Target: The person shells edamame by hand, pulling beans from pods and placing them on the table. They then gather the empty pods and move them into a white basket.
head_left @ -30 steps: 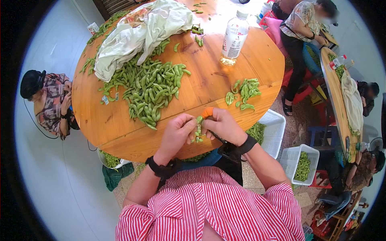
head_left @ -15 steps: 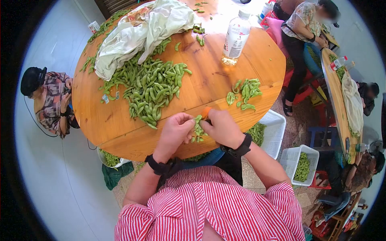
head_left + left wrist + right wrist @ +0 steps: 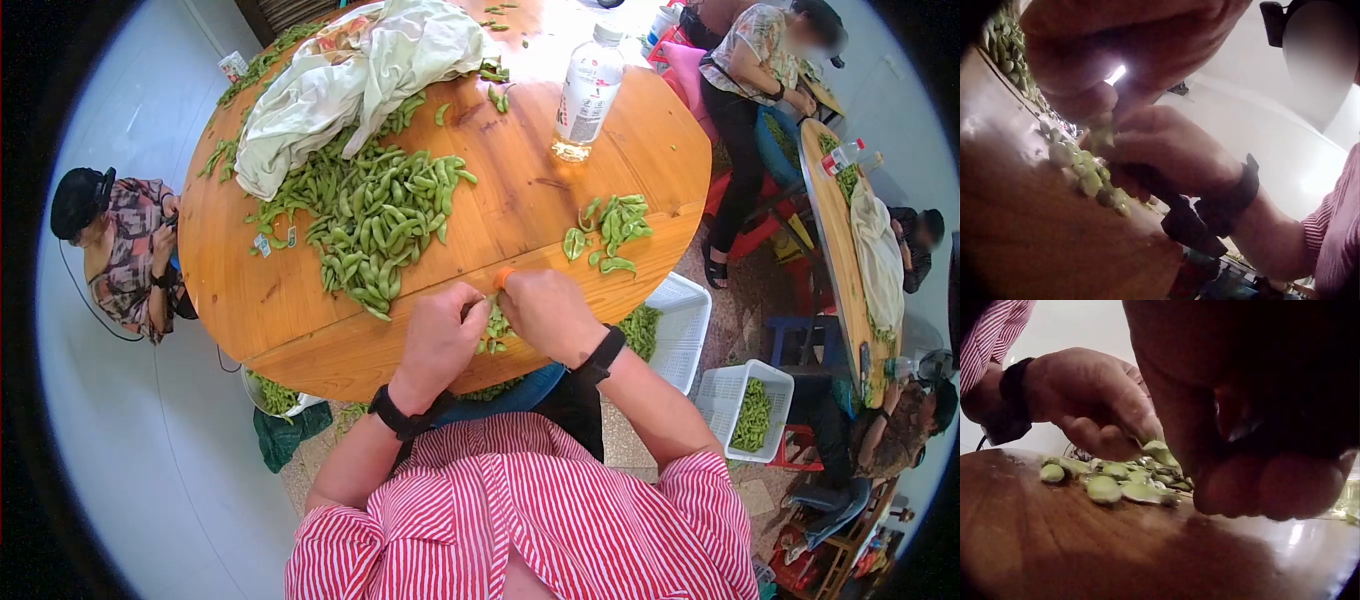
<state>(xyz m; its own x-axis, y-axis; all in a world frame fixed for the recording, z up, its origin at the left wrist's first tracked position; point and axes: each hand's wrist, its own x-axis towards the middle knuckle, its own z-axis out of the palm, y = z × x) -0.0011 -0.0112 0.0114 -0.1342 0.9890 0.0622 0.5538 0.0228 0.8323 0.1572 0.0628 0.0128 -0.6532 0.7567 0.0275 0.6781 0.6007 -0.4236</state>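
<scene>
Both hands meet near the table's front edge. The left hand (image 3: 442,330) pinches a green pod (image 3: 1159,452) between thumb and fingers, plain in the right wrist view. The right hand (image 3: 550,313), with an orange wrap (image 3: 504,277) on a finger, has its fingers curled in at the same pod; its fingertips are mostly hidden. Shelled green beans (image 3: 1104,489) and opened pieces lie on the wood just under the hands. Ahead and to the left spreads a large heap of whole pods (image 3: 385,220). A smaller group of pods (image 3: 622,222) lies to the right.
A bottle (image 3: 588,95) stands on the round table (image 3: 500,200) at the back right. Pale cloth (image 3: 330,95) covers part of the heap. White baskets (image 3: 683,335) with pods stand on the floor at the right. Other people sit at the left and right.
The hands have turned knuckles-up and closed in around the pod, which now is mostly covered in the head view. The left hand shifted slightly right. Bottle and heaps have stayed put.
</scene>
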